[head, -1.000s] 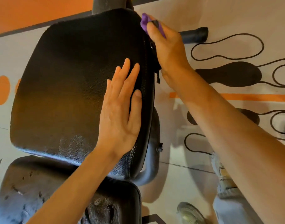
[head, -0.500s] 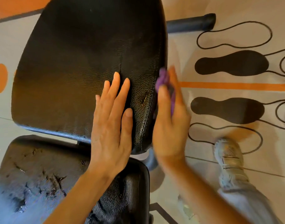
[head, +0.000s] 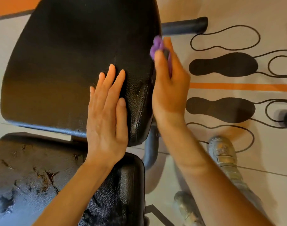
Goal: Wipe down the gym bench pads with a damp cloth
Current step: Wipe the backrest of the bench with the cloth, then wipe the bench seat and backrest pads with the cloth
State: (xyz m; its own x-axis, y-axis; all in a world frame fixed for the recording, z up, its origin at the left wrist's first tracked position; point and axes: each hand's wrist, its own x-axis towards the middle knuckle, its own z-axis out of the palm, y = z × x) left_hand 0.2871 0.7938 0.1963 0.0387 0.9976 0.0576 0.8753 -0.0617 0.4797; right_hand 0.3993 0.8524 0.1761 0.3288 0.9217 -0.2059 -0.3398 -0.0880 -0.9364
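Note:
A black padded back pad [head: 66, 62] fills the upper left of the head view. Below it lies a worn black seat pad [head: 33, 176] with cracked vinyl. My left hand [head: 107, 115] lies flat on the back pad's right part, fingers straight. My right hand [head: 169, 85] grips a purple cloth [head: 156, 46] and holds it against the back pad's right side edge. Most of the cloth is hidden inside the hand.
A dark metal frame tube [head: 151, 149] curves down under the pads. A black foot bar [head: 185, 26] sticks out to the right. The floor mat shows black footprint shapes [head: 222, 64] and an orange stripe [head: 240, 87]. My grey shoes [head: 222, 154] stand at the lower right.
My right hand slid the cloth toward me down the pad's side edge, then back up away from me. My left hand stayed pressed on the pad.

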